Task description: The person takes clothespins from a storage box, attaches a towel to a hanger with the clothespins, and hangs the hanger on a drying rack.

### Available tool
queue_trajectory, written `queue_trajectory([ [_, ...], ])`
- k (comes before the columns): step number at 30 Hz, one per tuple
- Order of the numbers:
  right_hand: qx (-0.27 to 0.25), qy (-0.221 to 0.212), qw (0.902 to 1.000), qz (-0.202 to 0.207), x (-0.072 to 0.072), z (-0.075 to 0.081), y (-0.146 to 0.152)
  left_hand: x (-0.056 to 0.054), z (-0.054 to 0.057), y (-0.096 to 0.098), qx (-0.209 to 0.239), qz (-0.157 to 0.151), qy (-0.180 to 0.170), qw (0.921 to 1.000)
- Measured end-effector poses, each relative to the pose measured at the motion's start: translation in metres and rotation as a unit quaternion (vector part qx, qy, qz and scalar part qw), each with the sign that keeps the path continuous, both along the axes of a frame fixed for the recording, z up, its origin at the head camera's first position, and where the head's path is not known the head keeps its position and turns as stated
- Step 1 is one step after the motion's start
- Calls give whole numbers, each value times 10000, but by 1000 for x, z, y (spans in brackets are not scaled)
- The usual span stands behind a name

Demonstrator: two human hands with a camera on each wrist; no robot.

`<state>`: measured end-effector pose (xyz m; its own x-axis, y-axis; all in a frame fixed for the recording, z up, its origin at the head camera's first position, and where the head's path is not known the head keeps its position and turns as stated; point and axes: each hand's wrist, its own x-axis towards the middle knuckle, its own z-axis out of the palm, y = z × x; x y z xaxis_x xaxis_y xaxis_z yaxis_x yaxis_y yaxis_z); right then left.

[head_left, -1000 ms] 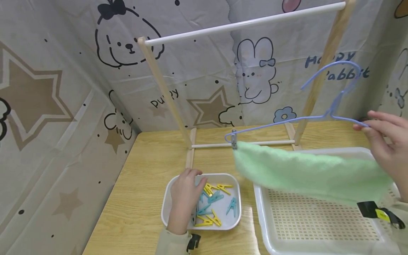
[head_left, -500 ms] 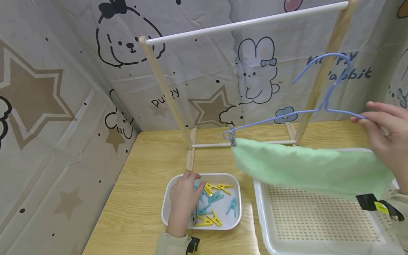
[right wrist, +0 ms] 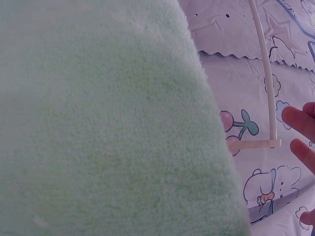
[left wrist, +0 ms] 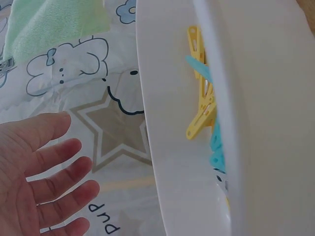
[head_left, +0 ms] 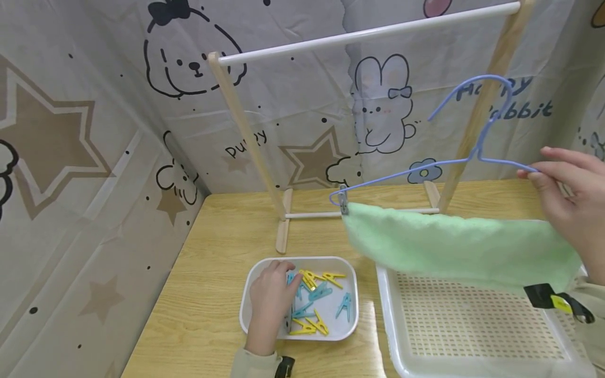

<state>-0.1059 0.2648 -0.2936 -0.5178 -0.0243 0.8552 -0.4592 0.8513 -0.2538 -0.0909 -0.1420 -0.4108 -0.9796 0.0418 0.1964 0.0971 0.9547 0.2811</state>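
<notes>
My right hand (head_left: 574, 197) pinches the right end of a blue wire hanger (head_left: 406, 172) between thumb and fingers. A light green fluffy towel (head_left: 454, 244) hangs below the hanger, its left corner held by a grey clothespin (head_left: 344, 202). The towel's right end passes behind my right hand, so how it is held there is hidden. In the right wrist view the towel (right wrist: 113, 123) fills most of the picture. My left hand (head_left: 271, 296) is over the left part of a white bin (head_left: 355, 299); the left wrist view shows its fingers (left wrist: 69, 169) relaxed and spread, holding nothing.
Several yellow clothespins (head_left: 319, 322) and blue clothespins (head_left: 320, 291) lie in the bin. A shallow white basket (head_left: 394, 336) with a perforated bottom stands below the towel. Behind is a wooden rack (head_left: 236, 113) with a white top bar (head_left: 368, 34), near a printed cloth backdrop (head_left: 302, 94).
The hanger has risen and shifted slightly left with my right hand, and its hook leans further left. The towel has moved little. My left hand has drawn back slightly over the bin.
</notes>
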Motion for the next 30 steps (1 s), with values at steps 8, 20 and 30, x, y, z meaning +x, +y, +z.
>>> queue_trajectory([
  [8, -92, -146, 9997, -151, -1, 5, -7, 3, -4, -5, -4, -3, 83, 10000],
  [20, 242, -99, 9996, -104, -12, 1, 3, 5, -10, -10, -28, 30, 68, 10000],
  [30, 46, 9, 9999, -105, -18, 4, -1, 7, -13, -14, 8, 96, -12, 10000],
])
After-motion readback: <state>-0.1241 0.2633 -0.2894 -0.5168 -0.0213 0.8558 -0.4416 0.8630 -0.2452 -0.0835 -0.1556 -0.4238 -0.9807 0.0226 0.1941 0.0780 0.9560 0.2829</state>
